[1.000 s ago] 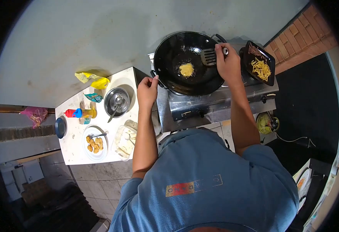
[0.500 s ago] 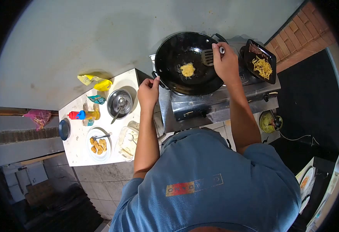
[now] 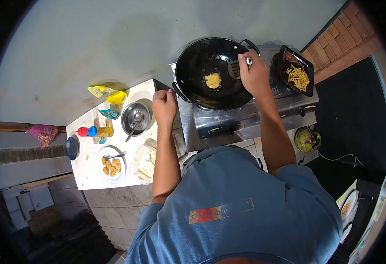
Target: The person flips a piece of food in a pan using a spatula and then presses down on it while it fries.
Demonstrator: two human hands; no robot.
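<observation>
A black wok (image 3: 221, 94) sits on the steel gas stove (image 3: 210, 125), with one yellow battered piece (image 3: 213, 80) frying in shallow oil near its middle. My right hand (image 3: 255, 77) grips a slotted spatula (image 3: 234, 69) by its handle, the blade held over the right part of the wok. My left hand (image 3: 164, 107) is curled closed just left of the wok's left handle (image 3: 180, 91), apart from it, and I see nothing in its fingers.
Right of the wok, a black tray (image 3: 305, 83) holds fries and dark strips. On the white table (image 3: 87, 176) stand a steel bowl (image 3: 126, 118) with a spoon, a plate (image 3: 117, 179) of fried pieces, a plastic tub (image 3: 136, 169) and sauce bottles (image 3: 99, 131). A green-topped gas cylinder (image 3: 303, 140) stands below.
My left hand has come off the wok's left handle and moved slightly left and down. My right hand and the spatula have shifted a little left and down over the wok.
</observation>
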